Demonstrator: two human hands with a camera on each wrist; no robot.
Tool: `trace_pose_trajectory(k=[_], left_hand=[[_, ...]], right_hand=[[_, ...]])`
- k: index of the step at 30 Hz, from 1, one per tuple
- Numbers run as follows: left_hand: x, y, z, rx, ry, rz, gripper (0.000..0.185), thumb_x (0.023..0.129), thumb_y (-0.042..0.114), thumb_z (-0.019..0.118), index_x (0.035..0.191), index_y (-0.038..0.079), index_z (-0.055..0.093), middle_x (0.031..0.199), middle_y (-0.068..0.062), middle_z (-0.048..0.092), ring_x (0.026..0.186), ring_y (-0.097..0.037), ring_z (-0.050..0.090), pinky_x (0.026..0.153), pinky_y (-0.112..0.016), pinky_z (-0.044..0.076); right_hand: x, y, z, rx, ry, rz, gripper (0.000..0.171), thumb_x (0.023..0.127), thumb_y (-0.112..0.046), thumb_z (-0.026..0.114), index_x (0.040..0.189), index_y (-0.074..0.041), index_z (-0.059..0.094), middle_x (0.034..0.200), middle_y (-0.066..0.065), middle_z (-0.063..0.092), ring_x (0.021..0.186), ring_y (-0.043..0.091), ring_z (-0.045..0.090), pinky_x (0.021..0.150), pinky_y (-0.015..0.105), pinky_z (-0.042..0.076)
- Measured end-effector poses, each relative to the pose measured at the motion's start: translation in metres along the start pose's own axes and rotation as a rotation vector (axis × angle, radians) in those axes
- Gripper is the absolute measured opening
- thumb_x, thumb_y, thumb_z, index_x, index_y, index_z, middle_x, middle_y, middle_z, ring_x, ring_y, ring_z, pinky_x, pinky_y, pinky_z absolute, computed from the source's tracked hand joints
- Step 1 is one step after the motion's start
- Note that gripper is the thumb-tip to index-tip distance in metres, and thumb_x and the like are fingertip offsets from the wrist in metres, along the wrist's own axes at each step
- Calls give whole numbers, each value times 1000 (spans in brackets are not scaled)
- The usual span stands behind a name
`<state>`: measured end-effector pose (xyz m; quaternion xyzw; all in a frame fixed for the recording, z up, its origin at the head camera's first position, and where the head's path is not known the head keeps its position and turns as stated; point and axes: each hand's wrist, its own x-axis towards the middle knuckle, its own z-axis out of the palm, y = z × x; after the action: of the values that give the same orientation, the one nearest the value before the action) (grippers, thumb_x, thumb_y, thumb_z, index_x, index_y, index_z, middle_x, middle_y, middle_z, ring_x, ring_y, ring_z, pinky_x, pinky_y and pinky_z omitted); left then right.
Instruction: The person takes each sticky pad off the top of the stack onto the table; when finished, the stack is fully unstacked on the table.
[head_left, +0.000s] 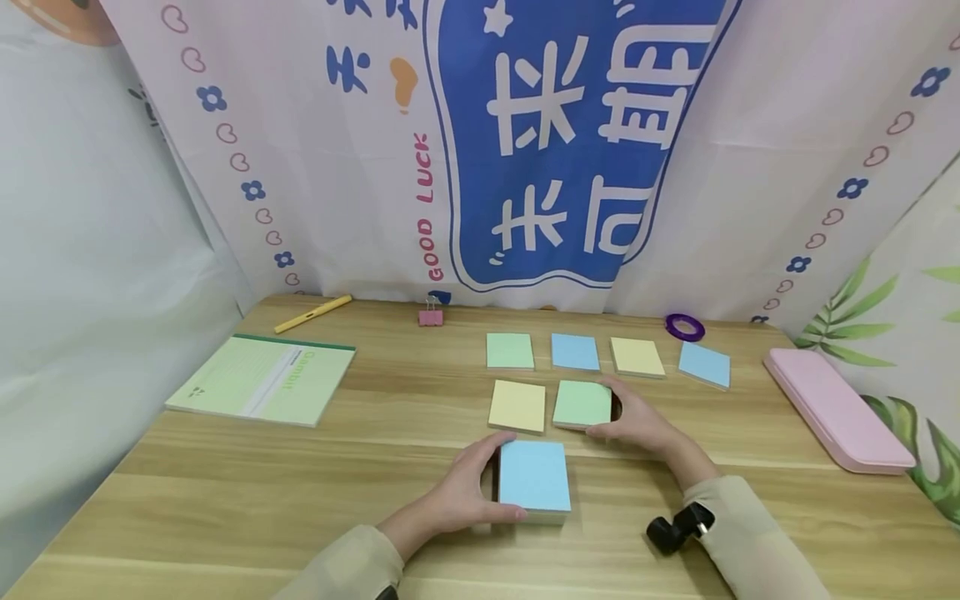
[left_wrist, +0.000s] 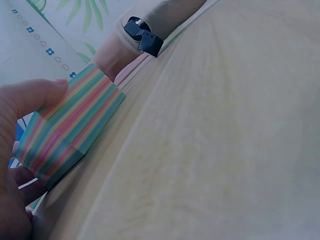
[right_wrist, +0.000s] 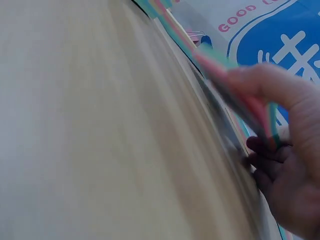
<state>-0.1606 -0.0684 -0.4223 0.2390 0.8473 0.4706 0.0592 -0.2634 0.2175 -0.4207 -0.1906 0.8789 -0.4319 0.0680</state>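
My left hand [head_left: 495, 483] grips a thick sticky-note stack with a blue top sheet [head_left: 534, 479] near the table's front middle, thumb on the far edge and fingers on the near edge. In the left wrist view the stack's striped multicolour side [left_wrist: 70, 132] shows beside my thumb [left_wrist: 35, 95]. My right hand [head_left: 609, 408] holds the right edge of a green-topped pad [head_left: 579, 404] just behind. The right wrist view is blurred, with my fingers [right_wrist: 280, 100] curled over that pad's striped edge [right_wrist: 220, 70].
Several more pads lie in rows: yellow [head_left: 517, 406], green [head_left: 510, 350], blue [head_left: 575, 352], yellow [head_left: 637, 357], blue [head_left: 705, 364]. A green notebook [head_left: 262, 379] and yellow pen [head_left: 312, 314] lie left. Pink clip [head_left: 431, 315], purple tape [head_left: 684, 327], pink case [head_left: 836, 408].
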Motion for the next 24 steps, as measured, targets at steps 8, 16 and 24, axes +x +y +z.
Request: trace_pose_trajectory(k=[8,16,24], left_hand=[[0,1,0,3,-1,-5,87,62,43,73,132,14,30,131,-7,32,118,-27,25,92,-51,19],[0,0,0,2,2,-3,87,62,43,73,132,13,30,131,-7,32,118,-27,26,91,-51,21],[0,0,0,-1,4,1,88,62,44,73,132,13,30,131,-7,32,117,-27,27,91,-51,22]], right_hand=[[4,5,3,-133,-23,-91,89,64,-33,74,132,-1,28,132,20,27,118,37,25,91,53,21],[3,4,1,-135,-55,-74,88,66,-35,73,134,-4,26,136,19,22,122,36,19,93,52,18],[-6,-20,-6,-22,-72,-46,87,69,-29,72,137,-10,21,138,17,17,121,41,17,91,57,15]])
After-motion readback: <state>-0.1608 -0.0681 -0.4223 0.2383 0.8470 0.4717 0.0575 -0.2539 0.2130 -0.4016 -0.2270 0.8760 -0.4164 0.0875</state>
